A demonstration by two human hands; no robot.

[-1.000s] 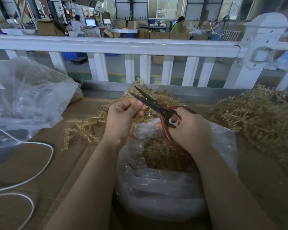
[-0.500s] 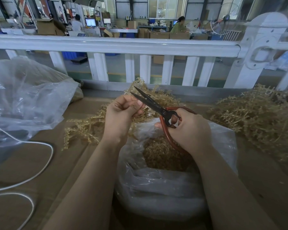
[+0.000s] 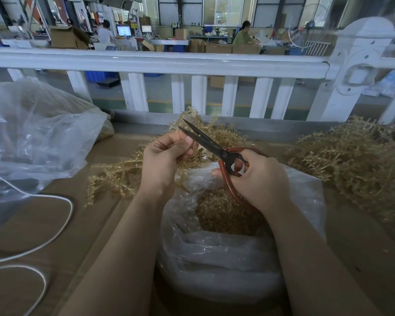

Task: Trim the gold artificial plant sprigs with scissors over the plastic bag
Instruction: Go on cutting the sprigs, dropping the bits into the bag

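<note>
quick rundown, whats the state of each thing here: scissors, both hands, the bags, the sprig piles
scissors: blades open, tips up by the left thumb
left hand: closed on a gold sprig
right hand: gripping the red scissor handles
plastic bag: mouth open below the hands, gold trimmings inside
big bag: crumpled, lying at left
sprig pile: loose heap at right

Two hands (image 3: 162,160) (image 3: 258,179), one scissors (image 3: 211,145), two plastic bags (image 3: 226,258) (image 3: 32,137), two cables (image 3: 55,229) (image 3: 35,277)
</note>
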